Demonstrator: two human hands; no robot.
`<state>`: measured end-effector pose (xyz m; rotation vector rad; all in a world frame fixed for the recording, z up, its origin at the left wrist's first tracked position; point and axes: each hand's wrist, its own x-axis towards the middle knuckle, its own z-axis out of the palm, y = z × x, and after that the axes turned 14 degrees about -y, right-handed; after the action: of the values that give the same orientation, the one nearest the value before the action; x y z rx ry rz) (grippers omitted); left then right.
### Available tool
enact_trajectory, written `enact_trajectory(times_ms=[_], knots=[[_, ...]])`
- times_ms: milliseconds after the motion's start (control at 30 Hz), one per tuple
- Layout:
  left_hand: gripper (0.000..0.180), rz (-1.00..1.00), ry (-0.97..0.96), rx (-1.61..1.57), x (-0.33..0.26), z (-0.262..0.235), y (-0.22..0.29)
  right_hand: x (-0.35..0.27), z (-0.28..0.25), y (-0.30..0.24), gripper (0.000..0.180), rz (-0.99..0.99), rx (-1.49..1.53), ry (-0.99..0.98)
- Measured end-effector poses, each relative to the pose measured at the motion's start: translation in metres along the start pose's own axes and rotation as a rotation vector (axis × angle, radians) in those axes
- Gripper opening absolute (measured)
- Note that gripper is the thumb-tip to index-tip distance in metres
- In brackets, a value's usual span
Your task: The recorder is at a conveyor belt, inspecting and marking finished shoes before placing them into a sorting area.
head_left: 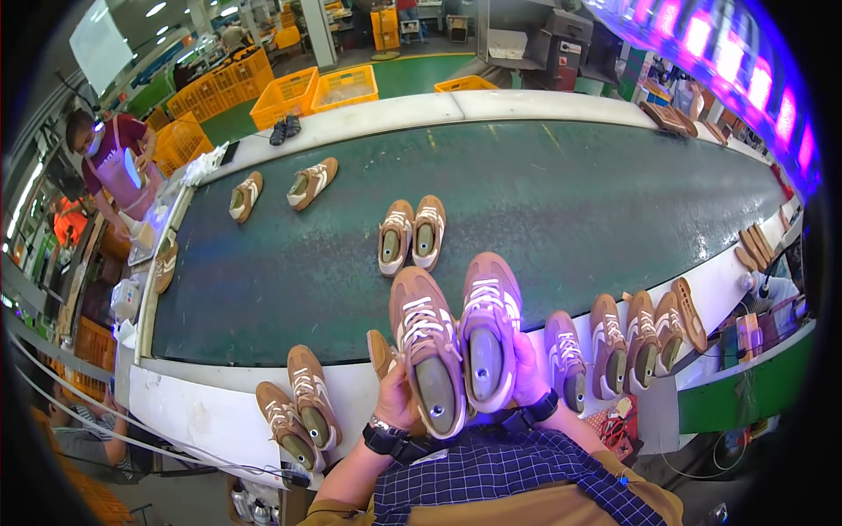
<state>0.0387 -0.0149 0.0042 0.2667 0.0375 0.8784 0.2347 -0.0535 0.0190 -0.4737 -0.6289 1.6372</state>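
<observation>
My left hand (399,401) is closed around the heel of a tan sneaker (424,337) with white laces. Its mate, another tan sneaker (488,324), is gripped from the side by my right hand (529,372). Both shoes are held side by side, toes pointing away from me, with an olive shoe last (436,396) filling the opening of the left one and a similar last (483,361) in the right one. Just beyond them, a pair of tan sneakers (412,235) stands on the dark green conveyor belt (544,202). Part of a brown piece (379,352) shows beside my left hand.
On the white ledge (189,408), a sneaker pair (294,408) sits left, and several sneakers (627,346) and a sole (688,314) right. Two sneakers (281,190) lie far left on the belt. A co-worker (118,162) stands beyond. A purple-lit machine (728,61) overhangs the far right.
</observation>
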Motion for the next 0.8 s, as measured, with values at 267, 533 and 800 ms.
enact_trajectory(times_ms=[267,533,800], knots=[[0.045,0.064,0.013,-0.016,0.000,-0.006,0.018,-0.006,0.009,-0.019,0.056,-0.166,0.051,0.080],[0.041,0.291,0.205,0.099,0.002,0.002,0.014,-0.021,0.016,-0.018,0.041,-0.198,0.054,0.142],[0.040,0.309,0.247,0.119,0.001,0.009,0.008,-0.023,0.015,-0.010,0.038,-0.174,0.051,0.156]])
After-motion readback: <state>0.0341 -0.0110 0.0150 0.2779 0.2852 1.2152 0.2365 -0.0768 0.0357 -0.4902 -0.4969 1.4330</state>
